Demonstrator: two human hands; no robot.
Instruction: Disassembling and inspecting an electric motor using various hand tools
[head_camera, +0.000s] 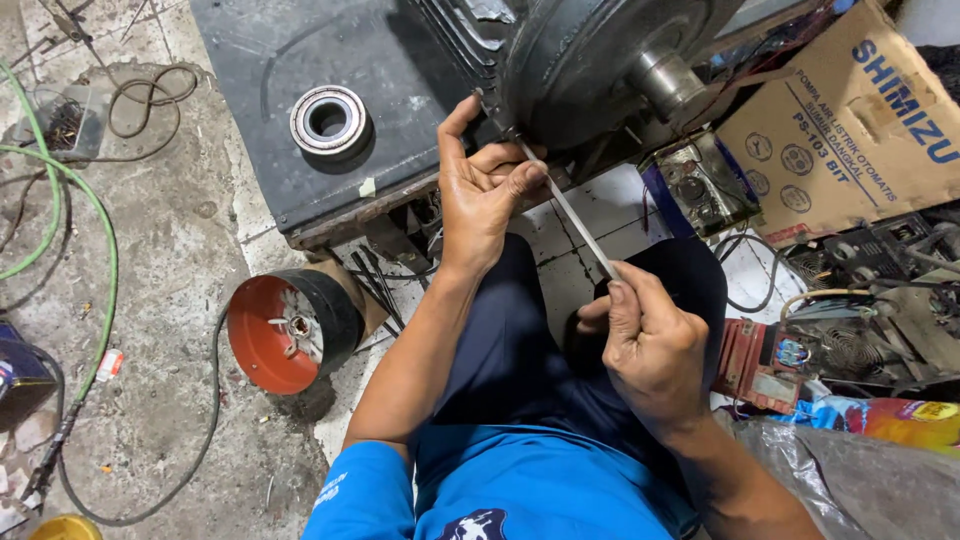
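— Where does the thin metal rod sit?

— It runs on a slant between the two hands. Its upper end lies at the rim of the dark round motor housing, and its lower end reaches the right hand.

— How does the right hand hold it?

— The thumb and forefinger are pressed together on the lower end, pinching the rod at its tip. The other fingers curl in below.

— And the left hand?

— It is up against the housing. Its thumb points up along the rim, and the curled fingers close round the rod's upper part, just under where it meets the housing.

— What carries the housing?

— A dark, scuffed counter, with a steel ball bearing lying flat on it, well left of the hands.

— Anything else nearby?

— A black fan cover with a red inside lies tipped on the concrete floor below the counter. A green hose curves along the left. A cardboard box sits to the right of the housing, above a heap of electrical parts.
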